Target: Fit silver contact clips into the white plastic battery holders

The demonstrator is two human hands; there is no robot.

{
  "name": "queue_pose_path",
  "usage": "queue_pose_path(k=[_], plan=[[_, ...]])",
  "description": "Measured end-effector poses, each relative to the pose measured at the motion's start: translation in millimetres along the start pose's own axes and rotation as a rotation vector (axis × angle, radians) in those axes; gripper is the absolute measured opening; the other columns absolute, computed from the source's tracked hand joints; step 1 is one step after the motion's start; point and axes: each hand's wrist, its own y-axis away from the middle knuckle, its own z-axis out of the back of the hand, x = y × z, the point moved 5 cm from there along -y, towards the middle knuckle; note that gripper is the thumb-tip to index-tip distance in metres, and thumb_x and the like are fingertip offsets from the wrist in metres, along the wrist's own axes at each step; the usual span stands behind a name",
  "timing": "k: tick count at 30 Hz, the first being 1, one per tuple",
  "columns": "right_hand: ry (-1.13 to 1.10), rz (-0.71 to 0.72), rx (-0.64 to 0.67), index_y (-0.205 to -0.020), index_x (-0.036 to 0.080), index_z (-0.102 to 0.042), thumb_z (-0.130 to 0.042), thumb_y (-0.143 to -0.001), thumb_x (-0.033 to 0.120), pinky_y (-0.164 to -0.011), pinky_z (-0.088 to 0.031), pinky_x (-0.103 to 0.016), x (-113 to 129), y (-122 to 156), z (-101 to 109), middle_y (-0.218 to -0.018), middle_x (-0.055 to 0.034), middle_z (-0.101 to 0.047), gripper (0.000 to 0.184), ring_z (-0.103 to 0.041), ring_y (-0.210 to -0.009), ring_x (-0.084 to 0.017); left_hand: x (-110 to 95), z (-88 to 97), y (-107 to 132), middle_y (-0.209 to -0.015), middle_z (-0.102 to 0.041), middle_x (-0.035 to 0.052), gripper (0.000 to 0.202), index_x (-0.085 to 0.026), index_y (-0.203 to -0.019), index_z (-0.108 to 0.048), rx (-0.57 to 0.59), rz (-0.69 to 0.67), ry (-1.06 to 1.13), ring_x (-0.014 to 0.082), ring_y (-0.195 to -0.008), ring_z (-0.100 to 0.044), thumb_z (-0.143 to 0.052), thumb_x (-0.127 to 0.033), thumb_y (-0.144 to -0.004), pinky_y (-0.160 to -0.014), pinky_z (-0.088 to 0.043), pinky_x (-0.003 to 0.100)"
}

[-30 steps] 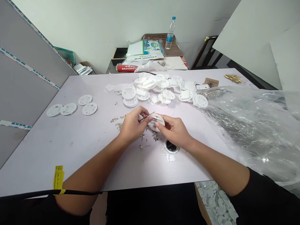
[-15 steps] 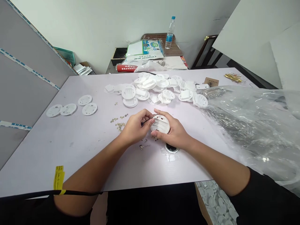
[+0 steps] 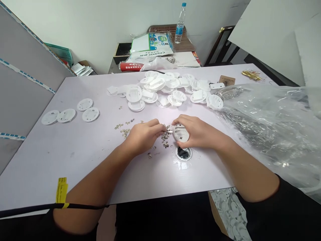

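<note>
My right hand (image 3: 198, 131) is wrapped round a round white plastic disc (image 3: 181, 133) and holds it down near the table (image 3: 75, 150). My left hand (image 3: 143, 135) is pinched on thin tweezers whose tip (image 3: 169, 132) meets the disc's left edge. Several small metal clips (image 3: 164, 137) lie scattered under and between my hands. A round hole with a metal ring (image 3: 183, 153) sits in the table just in front of the disc.
A heap of white plastic discs (image 3: 165, 90) lies behind my hands. Three flat white discs (image 3: 70, 113) rest at the left. A large clear plastic bag (image 3: 271, 127) covers the right side. A water bottle (image 3: 180, 24) and packets stand on a far desk.
Both hands have dropped toward the table with the disc. The tweezers have gone from raised to low, their tip at the disc's edge among the clips.
</note>
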Motion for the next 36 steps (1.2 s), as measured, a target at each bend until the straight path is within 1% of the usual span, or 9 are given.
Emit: queue_pose_path(k=[2, 5, 8, 14, 20, 24, 28, 31, 36], plan=[[0.01, -0.008, 0.072, -0.114, 0.02, -0.058, -0.074, -0.072, 0.032, -0.081, -0.05, -0.036, 2, 1, -2, -0.11, -0.0076, -0.064, 0.047, -0.062, -0.098, -0.025, -1, -6.0, 1, -0.091, -0.066, 0.0006, 0.025, -0.026, -0.1, -0.07, -0.004, -0.071, -0.078, 0.0098, -0.063, -0.052, -0.045, -0.02, -0.096, -0.056, -0.035, 0.024], [0.038, -0.043, 0.135, -0.113, 0.019, -0.059, -0.073, -0.072, 0.031, -0.074, -0.049, -0.035, 7, 2, -7, -0.104, -0.0075, -0.064, 0.045, -0.061, -0.089, -0.023, -3, -13.2, 1, -0.086, -0.066, 0.0008, 0.031, -0.027, -0.1, -0.072, -0.014, -0.125, -0.177, 0.0096, -0.058, -0.048, -0.045, -0.016, -0.093, -0.049, -0.027, 0.024], [0.063, -0.086, 0.155, -0.111, 0.017, -0.06, -0.073, -0.072, 0.031, -0.07, -0.047, -0.034, 10, 2, -10, -0.103, -0.0081, -0.063, 0.043, -0.06, -0.087, -0.023, -6, -16.0, 2, -0.084, -0.066, 0.0009, 0.035, -0.027, -0.099, -0.074, -0.018, -0.155, -0.216, 0.0097, -0.058, -0.047, -0.043, -0.012, -0.092, -0.047, -0.023, 0.025], [0.081, -0.118, 0.162, -0.106, 0.017, -0.06, -0.073, -0.07, 0.031, -0.065, -0.045, -0.034, 12, 1, -11, -0.103, -0.0087, -0.063, 0.04, -0.06, -0.083, -0.023, -9, -15.2, 2, -0.084, -0.067, 0.0003, 0.038, -0.027, -0.1, -0.074, -0.032, -0.196, -0.212, 0.0097, -0.06, -0.049, -0.041, -0.011, -0.091, -0.046, -0.021, 0.025], [0.08, -0.114, 0.146, -0.102, 0.018, -0.059, -0.074, -0.069, 0.03, -0.067, -0.047, -0.034, 11, 0, -12, -0.104, -0.0094, -0.064, 0.039, -0.061, -0.086, -0.024, -11, -14.7, 3, -0.082, -0.064, 0.0012, 0.038, -0.026, -0.097, -0.073, -0.02, -0.192, -0.27, 0.0104, -0.059, -0.045, -0.044, -0.006, -0.084, -0.045, -0.017, 0.026], [0.086, -0.129, 0.143, -0.1, 0.018, -0.058, -0.074, -0.069, 0.031, -0.067, -0.048, -0.036, 12, 0, -13, -0.104, -0.0101, -0.064, 0.037, -0.062, -0.088, -0.025, -19, -12.6, 4, -0.081, -0.06, 0.0016, 0.036, -0.024, -0.094, -0.07, -0.009, -0.204, -0.329, 0.0113, -0.057, -0.04, -0.044, -0.002, -0.079, -0.043, -0.013, 0.028], [0.078, -0.12, 0.121, -0.096, 0.019, -0.057, -0.073, -0.068, 0.031, -0.067, -0.047, -0.036, 14, 0, -15, -0.1, -0.0093, -0.063, 0.034, -0.062, -0.086, -0.025, -32, -10.3, 2, -0.076, -0.053, 0.003, 0.026, -0.019, -0.085, -0.065, 0.033, -0.183, -0.368, 0.0113, -0.055, -0.037, -0.045, -0.003, -0.08, -0.044, -0.012, 0.03], [0.067, -0.127, 0.113, -0.093, 0.019, -0.056, -0.074, -0.068, 0.031, -0.067, -0.047, -0.036, 13, -1, -16, -0.098, -0.0089, -0.063, 0.033, -0.061, -0.086, -0.026, -39, -11.4, 0, -0.076, -0.05, 0.0034, 0.021, -0.018, -0.08, -0.062, 0.067, -0.141, -0.388, 0.011, -0.055, -0.036, -0.046, -0.004, -0.081, -0.045, -0.012, 0.031], [0.038, -0.135, 0.115, -0.089, 0.02, -0.054, -0.072, -0.069, 0.031, -0.067, -0.047, -0.035, 15, -1, -16, -0.094, -0.0067, -0.063, 0.029, -0.061, -0.085, -0.023, -41, -17.7, 0, -0.078, -0.051, 0.0031, 0.02, -0.017, -0.083, -0.062, 0.082, -0.1, -0.392, 0.0111, -0.054, -0.035, -0.048, -0.003, -0.08, -0.044, -0.01, 0.031]])
